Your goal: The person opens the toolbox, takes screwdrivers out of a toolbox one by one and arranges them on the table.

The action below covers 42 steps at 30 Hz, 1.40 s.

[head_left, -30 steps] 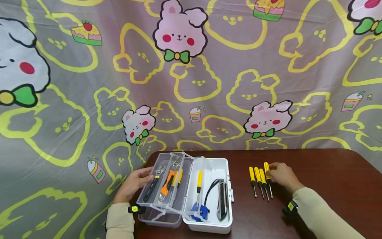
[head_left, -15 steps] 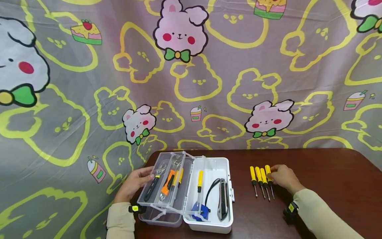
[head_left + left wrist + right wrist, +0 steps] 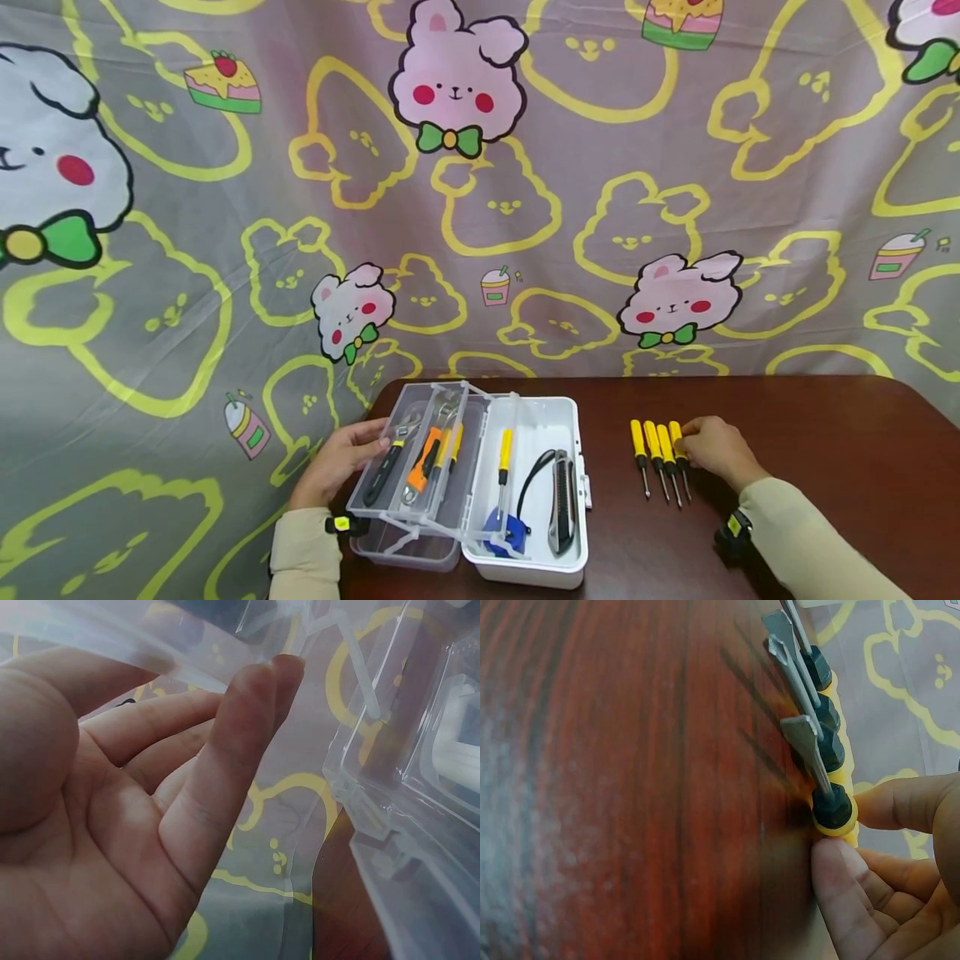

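Note:
My right hand (image 3: 716, 446) pinches the yellow handle of the rightmost screwdriver (image 3: 677, 435) between thumb and fingers. Beside it, several more yellow-handled screwdrivers (image 3: 637, 437) lie in a row on the table, shafts toward me. In the right wrist view, flat metal tips and black collars (image 3: 832, 806) show close to the fingertips. Over at the open toolbox (image 3: 528, 575), my left hand (image 3: 341, 458) grips the left edge of its clear upper tray (image 3: 408, 518). An adjustable wrench (image 3: 385, 475) with a black handle and an orange-and-black tool (image 3: 423, 462) lie in that tray.
The white box base holds a black utility knife (image 3: 561, 504) with a cord and a blue tape measure (image 3: 506, 533). A yellow-handled screwdriver (image 3: 506, 450) shows above them. The brown table (image 3: 832, 467) meets a patterned curtain (image 3: 540, 333) at the back and left.
The rightmost screwdriver has shifted slightly toward me and closer in line with the others, my right hand moving with it. My left hand keeps its hold on the tray.

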Motion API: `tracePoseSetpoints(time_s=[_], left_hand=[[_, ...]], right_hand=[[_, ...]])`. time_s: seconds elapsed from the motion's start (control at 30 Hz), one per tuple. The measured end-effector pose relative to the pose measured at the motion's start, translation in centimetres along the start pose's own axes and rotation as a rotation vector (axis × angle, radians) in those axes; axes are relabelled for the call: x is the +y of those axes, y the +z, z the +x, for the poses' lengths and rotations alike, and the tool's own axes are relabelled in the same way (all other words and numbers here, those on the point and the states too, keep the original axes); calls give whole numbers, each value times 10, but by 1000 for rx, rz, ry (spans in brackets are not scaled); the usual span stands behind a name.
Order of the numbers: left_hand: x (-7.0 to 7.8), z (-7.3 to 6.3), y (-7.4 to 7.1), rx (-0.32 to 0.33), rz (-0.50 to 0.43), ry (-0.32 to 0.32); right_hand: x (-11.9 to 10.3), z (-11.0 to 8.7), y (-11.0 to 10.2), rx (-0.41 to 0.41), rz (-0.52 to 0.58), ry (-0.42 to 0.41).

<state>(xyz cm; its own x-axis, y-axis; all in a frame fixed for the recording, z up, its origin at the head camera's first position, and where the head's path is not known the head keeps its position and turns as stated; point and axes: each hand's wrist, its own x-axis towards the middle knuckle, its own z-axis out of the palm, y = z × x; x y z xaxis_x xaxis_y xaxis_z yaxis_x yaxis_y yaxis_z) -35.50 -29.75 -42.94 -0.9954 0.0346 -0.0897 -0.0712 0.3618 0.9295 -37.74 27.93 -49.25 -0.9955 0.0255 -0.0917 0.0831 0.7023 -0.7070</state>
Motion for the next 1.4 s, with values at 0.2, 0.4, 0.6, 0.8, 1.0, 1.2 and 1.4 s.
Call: tracePoseSetpoints(time_s=[0.2, 0.4, 0.6, 0.8, 1.0, 1.2, 1.4], left_hand=[[1, -1, 0, -6, -3, -12], [2, -3, -1, -9, -15, -8], [2, -4, 0, -11, 2, 0], [2, -2, 0, -5, 2, 10], [1, -1, 0, -2, 16, 17], [2, 0, 1, 5, 14, 4], [0, 0, 0, -11, -4, 26]], right_hand=[[0, -2, -1, -12, 5, 6], [-1, -4, -1, -15, 1, 0], [-2, -5, -5, -12, -16, -21], [-7, -4, -12, 2, -27, -46], [-19, -2, -17, -8, -36, -47], [-33, 0, -15, 0, -55, -101], [-53, 2, -10, -22, -1, -108]])
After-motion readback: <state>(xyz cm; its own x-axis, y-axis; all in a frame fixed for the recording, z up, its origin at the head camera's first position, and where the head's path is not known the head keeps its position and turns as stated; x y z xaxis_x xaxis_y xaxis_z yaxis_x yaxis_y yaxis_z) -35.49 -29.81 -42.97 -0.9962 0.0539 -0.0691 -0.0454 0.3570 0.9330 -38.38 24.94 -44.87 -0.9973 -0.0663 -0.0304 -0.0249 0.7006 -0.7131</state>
